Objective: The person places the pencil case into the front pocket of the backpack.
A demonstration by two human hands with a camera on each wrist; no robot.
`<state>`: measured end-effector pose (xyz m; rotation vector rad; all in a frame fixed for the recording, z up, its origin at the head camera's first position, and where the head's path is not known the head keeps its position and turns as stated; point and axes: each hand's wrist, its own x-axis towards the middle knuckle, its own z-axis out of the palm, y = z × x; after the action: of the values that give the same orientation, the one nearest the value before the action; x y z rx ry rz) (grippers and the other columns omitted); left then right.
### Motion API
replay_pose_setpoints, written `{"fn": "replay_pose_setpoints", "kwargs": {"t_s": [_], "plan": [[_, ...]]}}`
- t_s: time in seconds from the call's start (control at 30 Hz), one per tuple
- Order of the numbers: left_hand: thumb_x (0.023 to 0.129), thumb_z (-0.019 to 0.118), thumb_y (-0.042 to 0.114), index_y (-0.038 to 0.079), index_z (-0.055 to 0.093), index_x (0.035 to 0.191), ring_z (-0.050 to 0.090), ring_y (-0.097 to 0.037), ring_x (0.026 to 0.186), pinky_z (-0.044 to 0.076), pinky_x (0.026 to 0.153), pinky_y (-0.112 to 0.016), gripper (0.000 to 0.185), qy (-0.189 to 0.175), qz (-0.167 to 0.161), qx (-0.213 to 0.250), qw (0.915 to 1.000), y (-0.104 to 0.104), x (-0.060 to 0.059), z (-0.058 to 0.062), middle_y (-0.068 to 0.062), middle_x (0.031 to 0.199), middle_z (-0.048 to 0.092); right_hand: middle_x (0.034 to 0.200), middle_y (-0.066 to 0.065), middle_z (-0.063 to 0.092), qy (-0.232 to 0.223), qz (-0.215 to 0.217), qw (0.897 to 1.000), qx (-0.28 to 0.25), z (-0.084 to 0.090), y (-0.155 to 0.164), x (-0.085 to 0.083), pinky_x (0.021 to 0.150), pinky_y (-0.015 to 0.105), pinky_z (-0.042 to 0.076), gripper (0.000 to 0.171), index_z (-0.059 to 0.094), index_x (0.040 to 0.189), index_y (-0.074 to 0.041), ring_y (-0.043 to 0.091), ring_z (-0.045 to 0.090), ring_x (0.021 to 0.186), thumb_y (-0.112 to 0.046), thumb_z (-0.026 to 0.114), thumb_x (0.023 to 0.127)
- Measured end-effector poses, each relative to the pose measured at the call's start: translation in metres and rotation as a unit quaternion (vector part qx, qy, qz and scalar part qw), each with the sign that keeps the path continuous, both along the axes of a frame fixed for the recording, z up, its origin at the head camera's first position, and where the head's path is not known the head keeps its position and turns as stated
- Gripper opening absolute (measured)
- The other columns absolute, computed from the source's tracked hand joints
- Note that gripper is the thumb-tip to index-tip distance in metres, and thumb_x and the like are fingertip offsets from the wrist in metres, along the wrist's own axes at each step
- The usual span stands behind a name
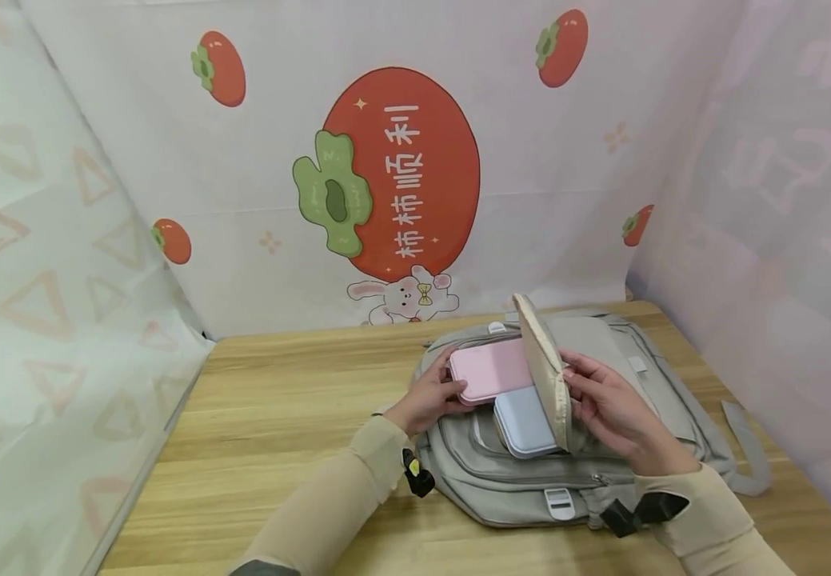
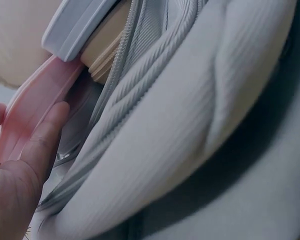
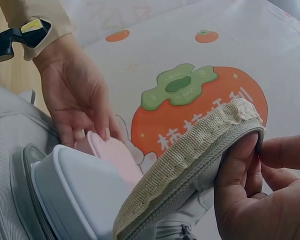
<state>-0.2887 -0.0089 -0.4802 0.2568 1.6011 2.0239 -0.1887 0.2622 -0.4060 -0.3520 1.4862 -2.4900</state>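
A grey backpack (image 1: 602,472) lies flat on the wooden table (image 1: 264,448), its front pocket unzipped. My left hand (image 1: 433,396) grips the near end of a pink flat case (image 1: 490,368) that sticks out of the pocket. A pale blue case (image 1: 523,420) lies partly inside the pocket, beside the pink one. My right hand (image 1: 605,400) pinches the beige pocket flap (image 1: 545,372) and holds it up. In the left wrist view my fingers (image 2: 37,145) press on the pink case (image 2: 32,107). The right wrist view shows my thumb (image 3: 237,172) on the flap (image 3: 190,165) above the blue case (image 3: 80,195).
A printed curtain with a big persimmon (image 1: 401,172) hangs behind the table. Translucent sheets wall in the left and right sides. A grey strap (image 1: 746,448) trails off the backpack toward the right. Bare wood (image 1: 278,416) lies to the left of the backpack.
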Motion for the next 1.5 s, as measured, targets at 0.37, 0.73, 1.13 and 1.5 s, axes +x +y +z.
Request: {"fn": "replay_pose_setpoints", "kwargs": {"t_s": [0.37,0.73,1.13,1.5], "plan": [[0.103,0.046,-0.01,0.012,0.009,0.167,0.064,-0.029,0.094,0.06,0.085,-0.048,0.077,-0.001,0.025,-0.028,0.9993,0.027,0.004,-0.005,-0.024,0.128,0.047,0.116,0.001,0.068,-0.012,-0.009,1.0,0.012,-0.004,-0.002,0.0,0.081,0.025,0.058,0.037,0.07,0.122,-0.022,0.009,0.066,0.101,-0.001,0.042,0.11],[0.098,0.058,-0.008,0.003,0.023,0.164,0.059,-0.021,0.095,0.056,0.078,-0.031,0.076,0.073,0.079,-0.114,0.9876,0.045,0.008,-0.001,-0.018,0.12,0.058,0.111,-0.001,0.067,-0.023,-0.018,0.999,0.041,0.0,-0.006,-0.004,0.075,0.022,0.056,0.035,0.069,0.118,-0.024,0.007,0.065,0.095,-0.001,0.045,0.109],[0.095,0.064,-0.005,0.001,0.025,0.162,0.057,-0.018,0.097,0.052,0.085,-0.028,0.078,0.106,0.096,-0.144,0.9791,0.07,0.011,0.002,-0.016,0.12,0.063,0.113,0.0,0.068,-0.017,-0.006,0.998,0.062,0.002,-0.003,-0.007,0.076,0.021,0.056,0.036,0.071,0.119,-0.025,0.007,0.066,0.094,0.0,0.046,0.108],[0.093,0.064,-0.008,0.0,0.043,0.154,0.053,-0.013,0.07,0.048,0.061,-0.024,0.065,0.092,0.141,-0.121,0.9783,0.086,0.013,0.001,-0.005,0.086,0.054,0.109,-0.006,0.063,-0.036,-0.042,0.984,0.167,0.007,-0.006,-0.016,0.063,0.017,0.046,0.036,0.058,0.142,-0.006,0.005,0.056,0.082,-0.003,0.048,0.108]]}}
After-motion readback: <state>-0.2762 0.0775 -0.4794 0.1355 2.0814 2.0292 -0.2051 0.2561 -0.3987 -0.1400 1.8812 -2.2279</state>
